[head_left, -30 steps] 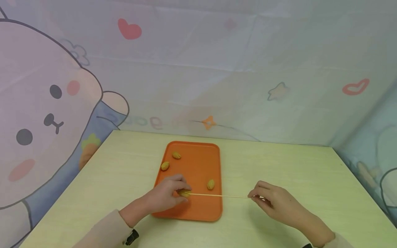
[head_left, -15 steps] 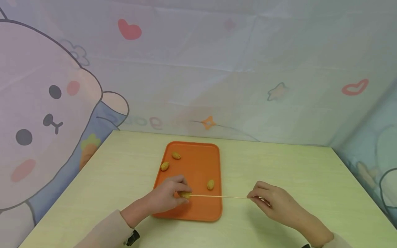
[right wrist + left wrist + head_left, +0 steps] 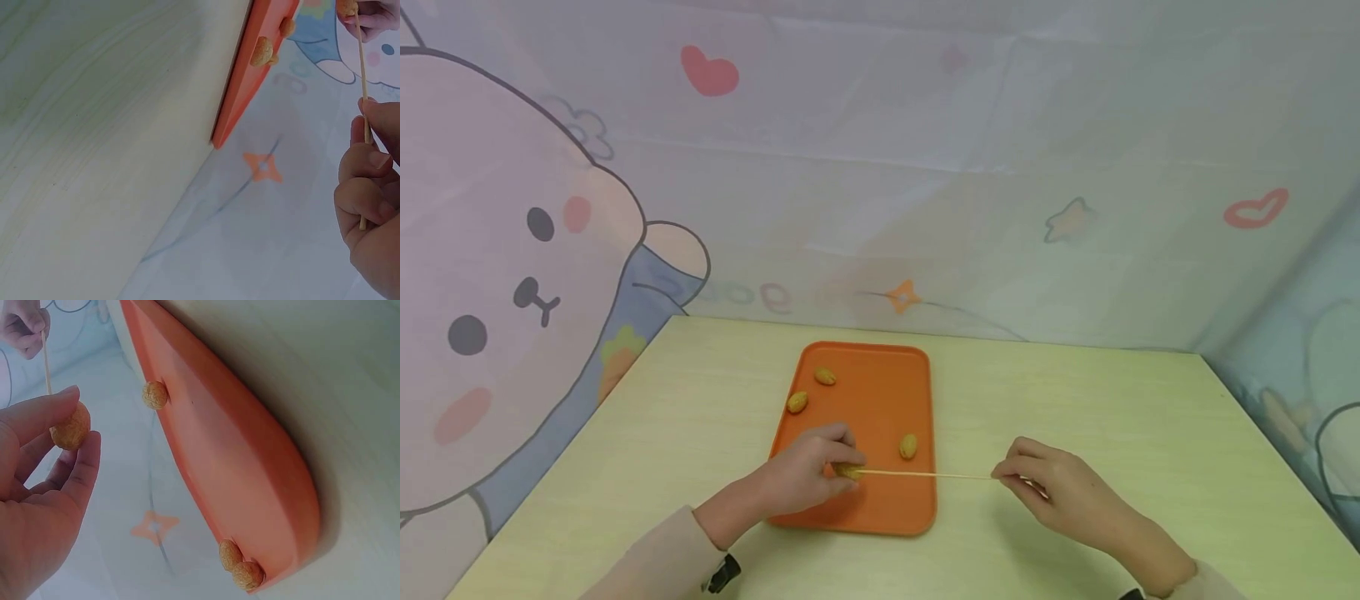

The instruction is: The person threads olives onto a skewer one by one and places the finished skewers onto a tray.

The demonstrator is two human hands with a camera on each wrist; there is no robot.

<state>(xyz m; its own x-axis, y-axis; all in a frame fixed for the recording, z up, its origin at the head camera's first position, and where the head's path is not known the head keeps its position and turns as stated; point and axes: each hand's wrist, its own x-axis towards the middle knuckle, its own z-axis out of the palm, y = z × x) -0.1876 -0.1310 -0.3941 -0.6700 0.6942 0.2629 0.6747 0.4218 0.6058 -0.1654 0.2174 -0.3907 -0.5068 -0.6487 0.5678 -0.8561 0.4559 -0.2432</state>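
Observation:
My left hand pinches a small, wrinkled, yellow-brown oval ball between thumb and fingers, over the near left part of the orange tray. One end of a thin wooden skewer meets the ball's right side; how deep it goes in is hidden. My right hand grips the skewer's other end, right of the tray. In the right wrist view the skewer passes under the thumb and along the curled fingers, its tail end showing below them.
Three similar balls lie on the tray: one ball at the back left, another ball by the left rim, a third ball near the right rim. The pale wooden table ends at a printed cloth backdrop.
My right hand has shifted very slightly left along with the skewer, closer to my left hand. The left hand holds the ball in nearly the same place.

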